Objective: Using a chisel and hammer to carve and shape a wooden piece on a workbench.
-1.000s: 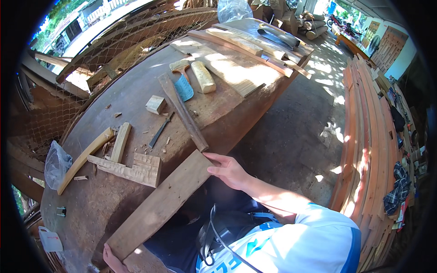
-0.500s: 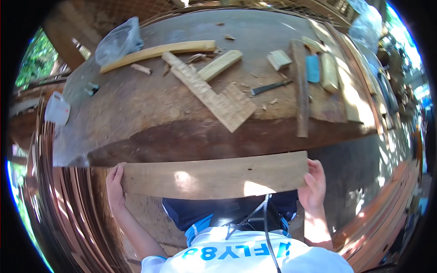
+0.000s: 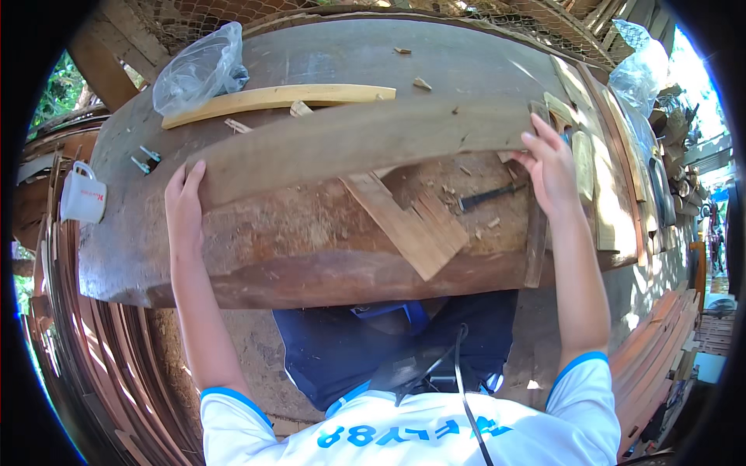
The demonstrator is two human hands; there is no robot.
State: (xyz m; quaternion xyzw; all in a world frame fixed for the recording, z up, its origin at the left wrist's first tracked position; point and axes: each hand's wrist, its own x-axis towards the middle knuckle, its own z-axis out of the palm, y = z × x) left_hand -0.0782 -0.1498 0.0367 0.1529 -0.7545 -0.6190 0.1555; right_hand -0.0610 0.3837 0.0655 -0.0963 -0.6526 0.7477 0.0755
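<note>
Both hands grasp a long wooden plank [image 3: 357, 144] over the workbench [image 3: 311, 256]. The left hand [image 3: 184, 206] clasps one end, the right hand [image 3: 550, 167] the other. A chisel [image 3: 486, 196] lies just beside the right hand.

the long plank [image 3: 365, 144] spans the desk [image 3: 311, 256] between both hands, blocking reach toward the far side. behind it lie a pale curved strip [image 3: 280, 99] and a plastic bag [image 3: 198, 70]. the near desk edge is bare at left; a flat board [image 3: 408, 225] and chisel [image 3: 486, 196] occupy the right.

one plank [image 3: 357, 144], two hands [image 3: 183, 210], one mug [image 3: 81, 196], one plastic bag [image 3: 198, 70]
</note>
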